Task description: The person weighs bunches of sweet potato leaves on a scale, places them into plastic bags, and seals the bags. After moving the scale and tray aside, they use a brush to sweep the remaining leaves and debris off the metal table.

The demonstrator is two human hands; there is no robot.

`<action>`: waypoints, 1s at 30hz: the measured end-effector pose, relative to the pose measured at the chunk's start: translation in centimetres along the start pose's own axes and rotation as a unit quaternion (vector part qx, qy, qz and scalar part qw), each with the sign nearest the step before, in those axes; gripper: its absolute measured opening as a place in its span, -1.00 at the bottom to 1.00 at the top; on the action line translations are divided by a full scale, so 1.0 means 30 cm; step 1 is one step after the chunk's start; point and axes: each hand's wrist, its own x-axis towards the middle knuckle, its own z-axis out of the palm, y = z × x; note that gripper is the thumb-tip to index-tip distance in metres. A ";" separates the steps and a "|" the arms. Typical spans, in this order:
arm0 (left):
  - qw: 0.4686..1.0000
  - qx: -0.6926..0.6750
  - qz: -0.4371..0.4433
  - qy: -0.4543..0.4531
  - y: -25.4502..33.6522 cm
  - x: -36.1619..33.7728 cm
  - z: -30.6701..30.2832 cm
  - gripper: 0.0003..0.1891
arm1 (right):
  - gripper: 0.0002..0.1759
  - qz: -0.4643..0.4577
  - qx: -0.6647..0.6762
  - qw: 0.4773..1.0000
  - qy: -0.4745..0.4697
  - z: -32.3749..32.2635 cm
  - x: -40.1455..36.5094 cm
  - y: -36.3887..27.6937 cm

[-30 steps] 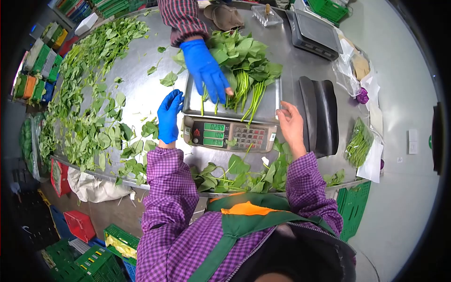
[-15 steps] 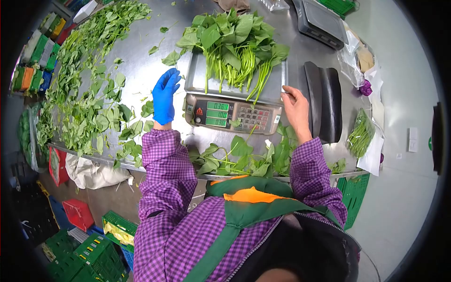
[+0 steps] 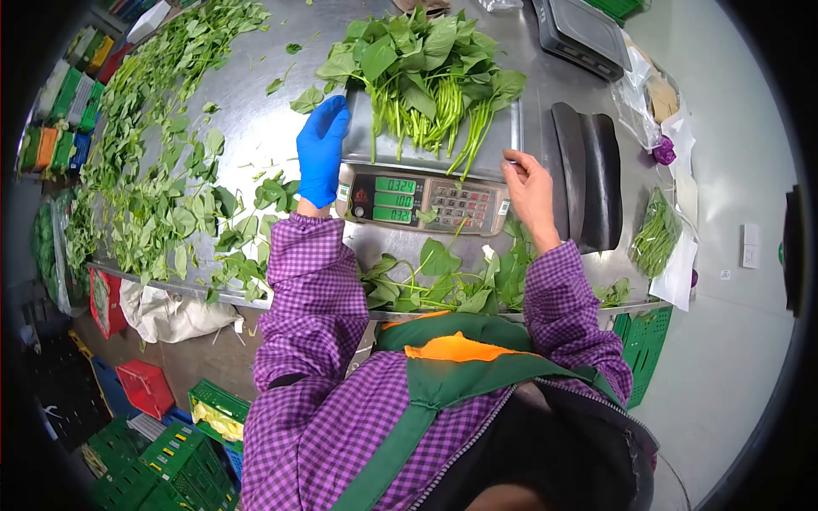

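A bundle of leafy green stems (image 3: pixel 430 81) lies on the metal tray (image 3: pixel 385 152) of a digital scale (image 3: pixel 422 200), leaves away from me and cut ends toward me. The scale's top display reads about 0.324. My left hand (image 3: pixel 322 155), in a blue glove, is at the tray's left edge with its fingers drawn together on the rim. At the tray's near right corner, my bare right hand (image 3: pixel 530 194) has thumb and forefinger closed on the edge. Loose leafy stems (image 3: pixel 439 277) lie between the scale and the table's near edge.
A long heap of leafy stems (image 3: pixel 145 153) covers the table's left side. On the right are black curved pieces (image 3: pixel 588 179), a second scale (image 3: pixel 579 38), a bagged green bundle (image 3: pixel 656 234) and a purple bundle (image 3: pixel 664 151). Green crates (image 3: pixel 183 460) stand on the floor at lower left.
My left hand has moved right and forward to the tray's edge. My right hand has shifted slightly left and away from me. The top reading has dropped to about 0.324.
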 end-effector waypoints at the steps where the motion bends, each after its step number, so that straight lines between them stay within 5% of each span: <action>1: 1.000 0.010 -0.002 0.004 -0.003 0.006 0.014 -0.62 | -0.69 0.000 0.000 1.000 0.003 0.001 0.001 0.005; 4: 1.000 0.008 -0.007 0.000 0.009 0.030 0.040 -0.60 | -0.64 -0.001 0.029 0.999 0.028 -0.002 0.024 0.031; 6: 0.993 0.010 -0.117 0.028 0.022 0.042 0.044 -0.60 | -0.59 0.101 0.129 0.986 0.012 -0.009 0.039 0.044; 12: 0.967 -0.048 -0.239 -0.080 -0.025 0.135 -0.002 -0.62 | -0.44 0.190 0.202 0.961 -0.013 0.007 0.120 0.045; 18: 0.960 -0.059 -0.258 -0.093 -0.025 0.220 0.027 -0.69 | -0.46 0.221 0.277 0.934 -0.043 0.099 0.197 0.019; 24: 0.963 -0.014 -0.247 -0.108 -0.057 0.283 0.091 -0.62 | -0.63 0.241 0.449 0.847 -0.151 0.180 0.339 -0.003; 26: 0.953 0.109 -0.256 -0.119 -0.061 0.310 0.115 -0.49 | -0.54 0.241 0.478 0.821 -0.200 0.221 0.396 -0.002; 30: 0.954 0.024 -0.206 -0.218 -0.071 0.286 0.232 -0.51 | -0.35 0.228 0.467 0.817 -0.250 0.261 0.453 -0.001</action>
